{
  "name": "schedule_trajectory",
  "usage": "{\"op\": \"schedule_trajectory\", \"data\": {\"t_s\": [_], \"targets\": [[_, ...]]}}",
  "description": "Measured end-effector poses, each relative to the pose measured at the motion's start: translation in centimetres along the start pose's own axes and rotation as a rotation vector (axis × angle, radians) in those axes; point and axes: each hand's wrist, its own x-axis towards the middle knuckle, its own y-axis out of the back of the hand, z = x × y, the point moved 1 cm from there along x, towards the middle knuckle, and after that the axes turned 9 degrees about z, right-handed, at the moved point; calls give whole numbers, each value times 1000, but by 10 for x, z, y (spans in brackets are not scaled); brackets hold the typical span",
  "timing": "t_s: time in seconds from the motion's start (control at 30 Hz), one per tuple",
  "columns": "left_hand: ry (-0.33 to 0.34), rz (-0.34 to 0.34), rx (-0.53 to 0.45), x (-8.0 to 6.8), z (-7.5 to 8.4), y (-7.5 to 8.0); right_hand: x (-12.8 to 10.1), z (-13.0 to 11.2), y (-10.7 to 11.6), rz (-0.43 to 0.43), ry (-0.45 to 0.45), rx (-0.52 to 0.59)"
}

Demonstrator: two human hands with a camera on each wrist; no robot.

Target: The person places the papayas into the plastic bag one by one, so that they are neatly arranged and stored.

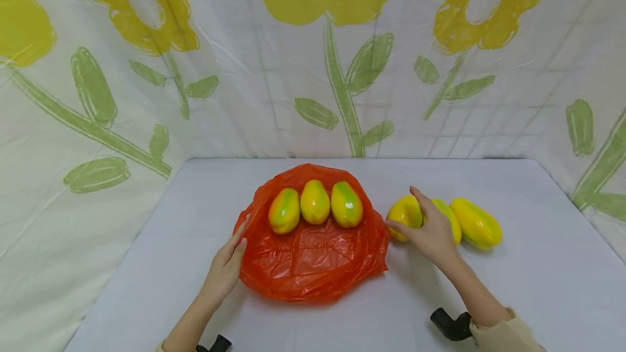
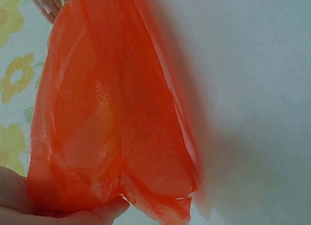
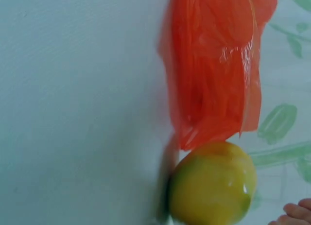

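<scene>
A red plastic bag lies on the table with its mouth spread wide. Inside it, three glossy yellow-green papayas sit side by side toward the far edge. My left hand pinches the bag's left rim between thumb and fingers; the left wrist view shows the bag's side rising from that grip. Just right of the bag, my right hand reaches over the nearest loose papaya, thumb and fingers spread apart. In the right wrist view this papaya sits close by the bag.
Two more papayas lie right of my right hand: one partly hidden behind it, and a longer one beyond. A white cloth covers the table. Behind hangs a curtain printed with yellow flowers.
</scene>
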Motion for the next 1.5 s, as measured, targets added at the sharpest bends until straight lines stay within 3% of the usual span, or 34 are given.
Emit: {"op": "schedule_trajectory", "data": {"t_s": [0.43,0.7,1.03,1.27,1.5], "targets": [[0,1,5,1,1,0,-2,18,17,40,39,81],[1,1,5,1,1,0,-3,24,30,121,67,39],[-7,-3,-7,1,1,0,-2,38,45,136,7,-5],[7,-3,-16,0,2,0,0,49,55,211,32,-31],[11,-6,-22,0,1,-1,2,62,62,312,-2,-63]]}}
